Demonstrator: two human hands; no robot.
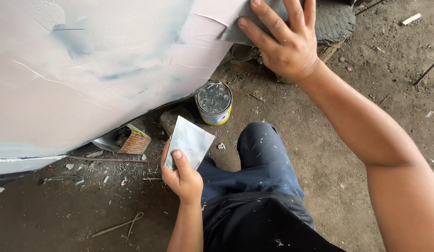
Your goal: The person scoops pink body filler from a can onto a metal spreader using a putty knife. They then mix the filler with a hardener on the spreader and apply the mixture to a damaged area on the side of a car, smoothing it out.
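The grey sheet of sandpaper lies flat against the far right edge of the large pale grey filler-coated body panel, its long axis slanting from lower left to upper right. The right hand presses it with fingers spread, a flat grip, pointing far and left. Nearer, the left hand pinches a pale grey flat plastic spreader, its blade pointing far-right toward the open round tin of grey putty on the dirt floor.

Hands on sandpaper (grey)
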